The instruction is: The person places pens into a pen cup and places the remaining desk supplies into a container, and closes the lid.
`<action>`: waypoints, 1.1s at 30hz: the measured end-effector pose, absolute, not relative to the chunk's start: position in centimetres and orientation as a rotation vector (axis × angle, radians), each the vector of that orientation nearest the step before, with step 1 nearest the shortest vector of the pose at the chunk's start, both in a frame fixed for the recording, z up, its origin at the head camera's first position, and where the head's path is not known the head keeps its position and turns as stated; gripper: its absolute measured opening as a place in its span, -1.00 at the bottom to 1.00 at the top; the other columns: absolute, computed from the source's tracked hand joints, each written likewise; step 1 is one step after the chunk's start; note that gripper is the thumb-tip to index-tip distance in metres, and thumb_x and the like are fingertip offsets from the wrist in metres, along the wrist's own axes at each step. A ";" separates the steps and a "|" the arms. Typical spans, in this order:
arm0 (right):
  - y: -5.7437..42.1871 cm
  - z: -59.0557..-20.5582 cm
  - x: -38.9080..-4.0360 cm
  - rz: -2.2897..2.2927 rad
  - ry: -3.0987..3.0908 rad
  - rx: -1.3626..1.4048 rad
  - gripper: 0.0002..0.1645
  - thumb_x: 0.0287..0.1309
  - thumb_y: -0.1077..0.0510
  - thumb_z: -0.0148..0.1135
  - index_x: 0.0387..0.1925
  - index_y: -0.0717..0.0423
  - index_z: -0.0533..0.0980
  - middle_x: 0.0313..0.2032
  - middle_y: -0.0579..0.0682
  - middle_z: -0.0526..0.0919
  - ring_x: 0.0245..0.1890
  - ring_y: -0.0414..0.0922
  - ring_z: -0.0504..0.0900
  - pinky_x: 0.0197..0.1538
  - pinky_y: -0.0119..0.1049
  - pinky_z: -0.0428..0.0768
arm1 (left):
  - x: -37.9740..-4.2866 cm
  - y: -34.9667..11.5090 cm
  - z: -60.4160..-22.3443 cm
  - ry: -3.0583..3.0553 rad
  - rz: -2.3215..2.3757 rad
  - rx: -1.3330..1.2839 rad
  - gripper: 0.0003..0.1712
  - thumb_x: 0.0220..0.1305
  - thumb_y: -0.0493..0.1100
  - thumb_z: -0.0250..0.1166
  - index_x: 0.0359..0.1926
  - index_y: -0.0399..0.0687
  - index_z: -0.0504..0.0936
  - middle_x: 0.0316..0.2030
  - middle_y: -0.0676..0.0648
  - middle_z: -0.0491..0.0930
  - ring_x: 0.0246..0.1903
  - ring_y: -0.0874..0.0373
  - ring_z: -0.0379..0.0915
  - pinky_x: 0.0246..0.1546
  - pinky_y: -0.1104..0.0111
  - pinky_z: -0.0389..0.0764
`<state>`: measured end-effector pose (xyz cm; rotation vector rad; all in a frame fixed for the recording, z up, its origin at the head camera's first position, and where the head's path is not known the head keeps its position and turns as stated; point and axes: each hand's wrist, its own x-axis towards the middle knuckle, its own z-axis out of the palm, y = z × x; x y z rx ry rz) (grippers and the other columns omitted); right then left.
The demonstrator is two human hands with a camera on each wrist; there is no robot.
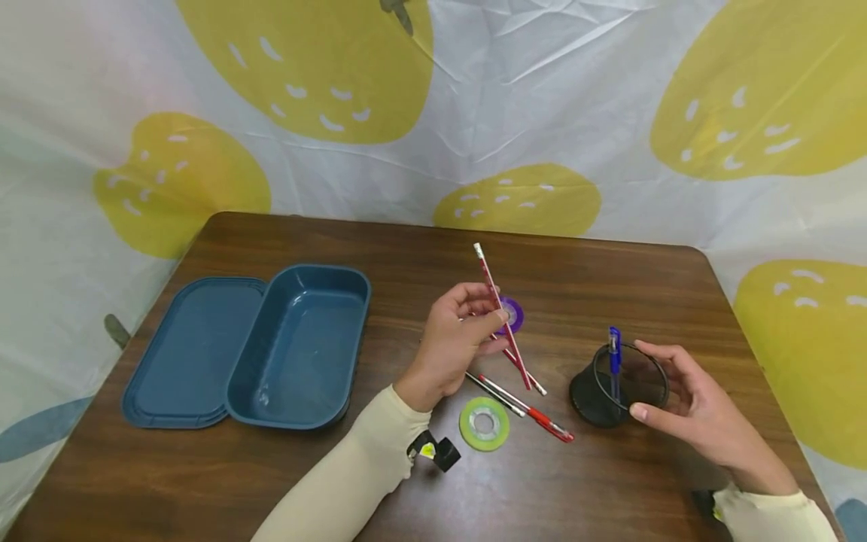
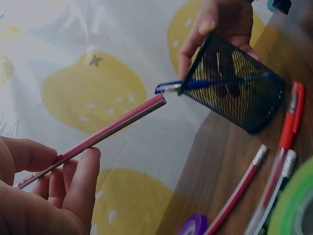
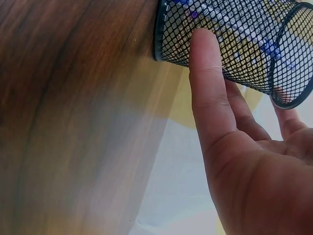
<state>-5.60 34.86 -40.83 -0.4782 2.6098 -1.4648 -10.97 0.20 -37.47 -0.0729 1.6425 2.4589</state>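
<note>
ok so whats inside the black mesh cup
The black mesh cup holds one blue pen, its top end sticking out past the rim. The pen's lower part shows only dimly through the mesh, and the wall screens the cup's floor, so anything small there can't be ruled out.

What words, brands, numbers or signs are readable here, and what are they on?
No text can be read in any view.
Red pencil in the left hand: pale marks, too small to make out.
Yellow patch at the left wrist: a mark on it, too small to read.
Green tape roll: too blurred to tell whether anything is printed.
</note>
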 end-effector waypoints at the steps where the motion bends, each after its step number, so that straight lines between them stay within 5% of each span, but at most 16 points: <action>1: 34.8 -40.8 -5.6 -1.470 2.610 -0.476 0.00 0.16 0.50 0.45 0.56 0.11 0.24 0.25 -0.03 0.56 0.10 -0.27 0.68 -0.09 -0.41 0.74 | -11.0 0.5 -37.2 1.628 2.468 -0.062 -0.63 0.30 -0.47 0.38 0.11 -0.28 0.58 -0.23 0.00 0.56 -0.28 0.19 0.62 -0.30 0.19 0.81; 12: 34.9 -40.6 -6.0 -1.475 2.622 -0.492 0.00 0.13 0.52 0.46 0.54 0.15 0.25 0.26 0.00 0.55 0.11 -0.30 0.69 -0.05 -0.43 0.74 | -11.4 3.8 -35.8 1.492 2.550 0.061 -0.63 0.30 -0.52 0.36 0.10 -0.36 0.56 -0.24 -0.02 0.59 -0.24 0.19 0.66 -0.14 -0.01 0.78; 21: 35.2 -40.5 -5.6 -1.387 2.661 -0.467 0.00 0.18 0.43 0.48 0.57 0.09 0.23 0.34 -0.22 0.50 0.18 -0.43 0.59 -0.05 -0.47 0.70 | -11.3 6.9 -35.9 1.460 2.541 0.119 -0.65 0.28 -0.58 0.33 0.07 -0.36 0.60 -0.26 -0.02 0.60 -0.28 0.19 0.64 -0.05 -0.03 0.76; 25: 35.1 -40.5 -5.5 -1.426 2.642 -0.482 -0.01 0.17 0.47 0.45 0.56 0.12 0.23 0.33 -0.13 0.52 0.17 -0.38 0.62 -0.06 -0.45 0.71 | -11.1 7.9 -36.0 1.481 2.528 0.160 -0.66 0.29 -0.57 0.33 0.06 -0.36 0.60 -0.22 -0.09 0.62 -0.28 0.20 0.65 0.00 -0.09 0.72; 33: 35.0 -40.9 -5.8 -1.474 2.610 -0.508 0.00 0.16 0.52 0.42 0.56 0.18 0.21 0.30 -0.02 0.54 0.16 -0.33 0.64 -0.03 -0.45 0.72 | -11.0 9.0 -36.6 1.603 2.482 0.198 -0.68 0.29 -0.55 0.36 0.05 -0.35 0.63 -0.17 -0.25 0.67 -0.33 0.26 0.65 -0.17 0.20 0.80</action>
